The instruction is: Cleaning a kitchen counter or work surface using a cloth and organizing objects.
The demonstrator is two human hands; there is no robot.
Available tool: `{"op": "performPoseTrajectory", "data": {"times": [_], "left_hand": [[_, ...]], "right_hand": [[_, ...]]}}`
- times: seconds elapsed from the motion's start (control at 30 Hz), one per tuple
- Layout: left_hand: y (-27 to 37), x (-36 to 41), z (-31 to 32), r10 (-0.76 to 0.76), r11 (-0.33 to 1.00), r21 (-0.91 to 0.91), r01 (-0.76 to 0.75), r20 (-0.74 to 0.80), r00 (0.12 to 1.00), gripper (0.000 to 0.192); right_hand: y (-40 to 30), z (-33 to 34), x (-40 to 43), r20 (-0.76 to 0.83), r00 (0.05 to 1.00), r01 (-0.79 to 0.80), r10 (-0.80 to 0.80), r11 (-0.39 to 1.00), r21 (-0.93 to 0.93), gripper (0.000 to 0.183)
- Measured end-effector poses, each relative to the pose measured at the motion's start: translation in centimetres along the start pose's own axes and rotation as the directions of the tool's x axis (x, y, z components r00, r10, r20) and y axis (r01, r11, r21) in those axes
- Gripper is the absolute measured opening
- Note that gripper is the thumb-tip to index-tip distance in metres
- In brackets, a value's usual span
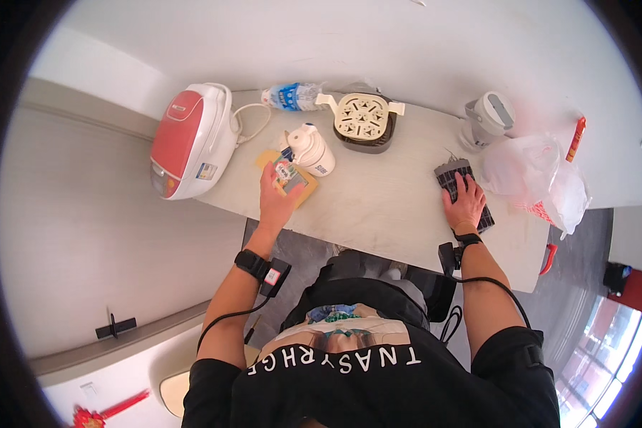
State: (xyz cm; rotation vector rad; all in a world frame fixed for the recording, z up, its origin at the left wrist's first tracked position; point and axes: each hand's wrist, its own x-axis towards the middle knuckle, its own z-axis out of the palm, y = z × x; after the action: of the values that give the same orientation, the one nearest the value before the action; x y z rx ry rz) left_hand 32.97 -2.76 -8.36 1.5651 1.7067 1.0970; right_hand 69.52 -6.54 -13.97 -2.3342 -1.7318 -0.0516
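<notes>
My left hand (279, 197) is at the near edge of a yellow packet (305, 193) with a printed face, its fingers spread over it; whether it grips the packet is unclear. A white lidded bottle (314, 152) stands just behind the packet. On the right, my right hand (464, 206) rests on a folded dark checked cloth (452, 171), fingers laid across its top. Between the hands, farther back, a cream perforated tray (361, 116) with two side tabs sits on a dark grey basket (366, 147).
A red and white rice cooker (187, 142) stands at the left with its cord behind. A clear plastic bottle (294, 97) lies by the wall. A white handled container (487, 120) and plastic bags (535, 171) occupy the right of the table (380, 214).
</notes>
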Motion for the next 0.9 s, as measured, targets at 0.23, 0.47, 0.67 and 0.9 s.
{"op": "performPoseTrajectory", "data": {"times": [0.23,0.47,0.67,0.9], "left_hand": [[-6.5,-4.7,-5.2,-0.262,0.963,0.002,0.269,-0.222,0.939,0.065],[-10.0,-7.4,-7.1,-0.809,0.475,-0.562,0.677,0.023,0.587,0.055],[-9.8,-7.0,-5.5,-0.888,0.105,-0.777,0.62,0.207,0.41,0.062],[-8.8,-5.0,-2.4,-0.915,0.071,-0.767,0.637,0.205,0.349,0.054]], "right_hand": [[-0.4,0.0,0.0,0.001,1.0,0.01,-0.01,1.0,-0.013,0.05],[0.1,0.5,-0.1,-0.042,0.999,0.008,-0.009,0.999,-0.034,0.05],[-0.1,0.5,-0.1,-0.031,1.0,-0.002,0.001,1.0,-0.028,0.05],[-0.2,0.3,-0.1,-0.006,1.0,-0.005,0.004,1.0,-0.023,0.05]]}}
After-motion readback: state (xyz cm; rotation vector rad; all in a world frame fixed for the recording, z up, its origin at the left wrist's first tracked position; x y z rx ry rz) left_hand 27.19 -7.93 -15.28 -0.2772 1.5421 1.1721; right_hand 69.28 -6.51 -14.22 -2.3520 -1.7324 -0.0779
